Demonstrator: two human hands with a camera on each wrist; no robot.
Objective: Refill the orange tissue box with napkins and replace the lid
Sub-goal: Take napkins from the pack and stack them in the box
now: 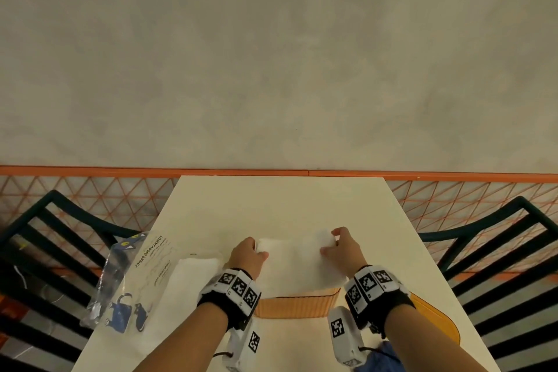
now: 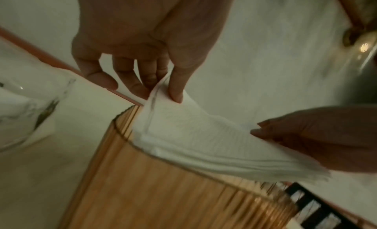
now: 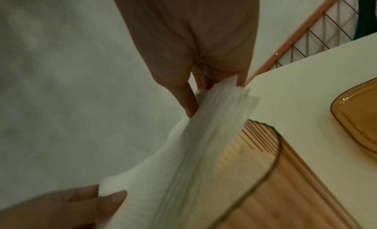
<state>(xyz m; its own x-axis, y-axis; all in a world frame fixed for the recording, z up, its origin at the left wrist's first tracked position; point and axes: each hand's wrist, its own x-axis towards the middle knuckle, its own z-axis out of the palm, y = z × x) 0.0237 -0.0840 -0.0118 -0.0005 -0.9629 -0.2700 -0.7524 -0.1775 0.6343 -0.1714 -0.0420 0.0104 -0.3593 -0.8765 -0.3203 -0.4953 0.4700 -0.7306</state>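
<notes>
Napkins [image 1: 297,263] hang over the open orange box [image 1: 297,303], the left hand [image 1: 248,257] pinching one end, the right hand [image 1: 342,248] pinching the other. Lowering both ends level should seat the stack without creasing. Right of that grip, the lid [image 1: 439,322] waits on the table [image 1: 283,205].

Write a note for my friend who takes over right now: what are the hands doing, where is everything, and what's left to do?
Left hand: pinches the left end of the napkin stack.
Right hand: pinches the right end of the same stack.
The stack is held over the open top of the orange tissue box, with its lower edge at the rim; it is not pushed in yet.
The lid lies on the table, to the right of the box.
The napkin packet lies to the left, with napkins in it.
Done: lid off, stack brought to the box.
Left: push the stack in, then put the lid on.
</notes>
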